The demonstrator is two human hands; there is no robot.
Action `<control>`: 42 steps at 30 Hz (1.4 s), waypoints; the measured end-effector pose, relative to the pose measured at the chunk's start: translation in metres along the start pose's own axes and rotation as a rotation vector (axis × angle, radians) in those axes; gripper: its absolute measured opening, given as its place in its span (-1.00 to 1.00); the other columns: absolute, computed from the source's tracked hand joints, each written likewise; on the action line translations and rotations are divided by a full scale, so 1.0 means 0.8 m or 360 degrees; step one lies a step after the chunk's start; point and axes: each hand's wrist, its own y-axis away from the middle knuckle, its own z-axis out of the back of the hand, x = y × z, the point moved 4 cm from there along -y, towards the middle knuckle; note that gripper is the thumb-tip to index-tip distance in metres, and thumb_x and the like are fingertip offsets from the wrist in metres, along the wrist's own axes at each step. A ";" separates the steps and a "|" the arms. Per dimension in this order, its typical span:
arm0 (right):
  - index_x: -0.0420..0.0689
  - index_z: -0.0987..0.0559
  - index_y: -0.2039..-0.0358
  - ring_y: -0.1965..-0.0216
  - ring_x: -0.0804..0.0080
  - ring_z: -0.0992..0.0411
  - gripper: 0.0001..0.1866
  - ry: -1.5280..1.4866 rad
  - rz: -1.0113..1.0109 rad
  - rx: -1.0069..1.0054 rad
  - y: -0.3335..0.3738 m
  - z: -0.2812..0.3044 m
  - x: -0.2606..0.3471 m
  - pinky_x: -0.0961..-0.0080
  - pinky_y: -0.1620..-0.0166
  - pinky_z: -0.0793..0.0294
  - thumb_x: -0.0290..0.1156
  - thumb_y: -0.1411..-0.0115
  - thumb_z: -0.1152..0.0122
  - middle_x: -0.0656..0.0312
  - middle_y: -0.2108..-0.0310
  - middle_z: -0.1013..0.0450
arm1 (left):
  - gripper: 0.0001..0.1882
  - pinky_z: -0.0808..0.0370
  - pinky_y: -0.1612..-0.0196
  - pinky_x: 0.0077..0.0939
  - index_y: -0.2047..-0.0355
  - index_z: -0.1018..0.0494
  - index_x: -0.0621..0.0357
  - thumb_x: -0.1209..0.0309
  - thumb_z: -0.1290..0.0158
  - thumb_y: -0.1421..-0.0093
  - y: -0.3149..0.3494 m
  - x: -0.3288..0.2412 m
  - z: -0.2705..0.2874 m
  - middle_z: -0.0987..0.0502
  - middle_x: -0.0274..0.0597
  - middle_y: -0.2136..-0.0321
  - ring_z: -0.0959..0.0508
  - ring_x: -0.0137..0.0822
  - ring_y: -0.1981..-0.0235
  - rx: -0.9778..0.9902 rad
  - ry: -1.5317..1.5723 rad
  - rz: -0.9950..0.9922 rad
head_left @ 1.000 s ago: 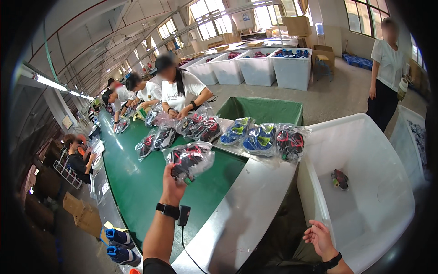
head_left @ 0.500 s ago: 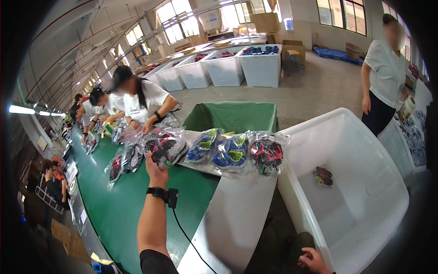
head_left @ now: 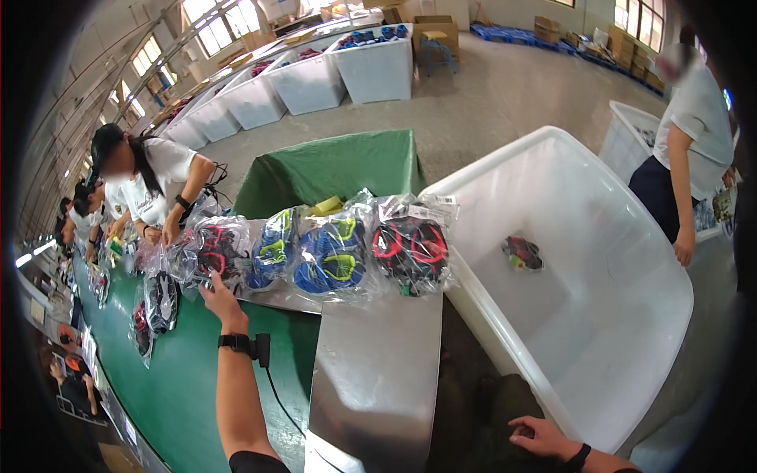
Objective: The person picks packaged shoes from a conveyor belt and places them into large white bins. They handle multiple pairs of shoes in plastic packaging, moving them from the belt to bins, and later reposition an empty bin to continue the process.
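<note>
My left hand (head_left: 225, 306) reaches over the green conveyor belt (head_left: 189, 347), its fingertips pinched at the near edge of a clear bag holding black-and-red shoes (head_left: 213, 254); the bag partly hides the fingers. To the right of that bag lie bagged blue shoes with lime trim (head_left: 273, 248), another blue-and-lime bagged pair (head_left: 331, 256) and a bagged black-and-red pair (head_left: 410, 251), all on a metal ledge. Low on the right, my right hand (head_left: 542, 436) hangs beside the white bin (head_left: 505, 339), fingers loosely bent and apart, holding nothing.
One bagged dark shoe pair (head_left: 523, 252) lies inside the white bin. A green-lined bin (head_left: 339, 162) stands behind the ledge. Across the belt a person (head_left: 158, 181) handles bags; another person (head_left: 686, 150) stands right. A metal plate (head_left: 374, 370) adjoins the belt.
My view has swung right, so the scene sits further left. My left hand's bag now rests beside the blue shoes, its red trim showing more. More of my right forearm shows.
</note>
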 end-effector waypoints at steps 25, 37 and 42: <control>-0.23 -0.51 0.03 0.30 0.39 -0.51 -0.57 -0.1013 0.0344 -0.0394 -0.353 0.125 0.253 0.29 0.24 -0.50 -0.34 -0.09 -0.29 0.21 0.28 -0.53 | -0.76 -0.58 0.11 -0.41 -0.04 -0.47 0.27 0.45 -0.07 -0.43 0.511 -0.146 0.334 -0.56 -0.23 0.25 -0.57 -0.37 0.23 0.0790 0.0155 0.0865; -0.37 -0.59 0.05 0.16 0.21 -0.64 -0.56 -0.1816 0.0227 0.0254 -0.070 0.080 0.106 0.27 -0.02 -0.64 -0.37 -0.17 0.04 -0.01 0.13 -0.63 | -0.59 -0.55 0.00 -0.40 -0.22 -0.36 0.32 0.44 -0.08 -0.43 0.625 -0.171 0.125 -0.55 -0.17 0.07 -0.56 -0.33 0.05 0.1996 0.0703 0.1037; -0.42 -0.54 -0.06 0.08 0.14 -0.60 -0.49 -0.1889 0.0262 0.0505 -0.035 0.048 0.086 0.25 -0.14 -0.57 -0.42 -0.14 0.04 -0.09 0.04 -0.59 | -0.36 -0.51 -0.17 -0.20 -0.38 -0.20 0.20 0.05 0.04 -0.47 0.673 -0.139 0.101 -0.47 -0.14 -0.15 -0.51 -0.23 -0.16 0.2418 0.1150 0.1204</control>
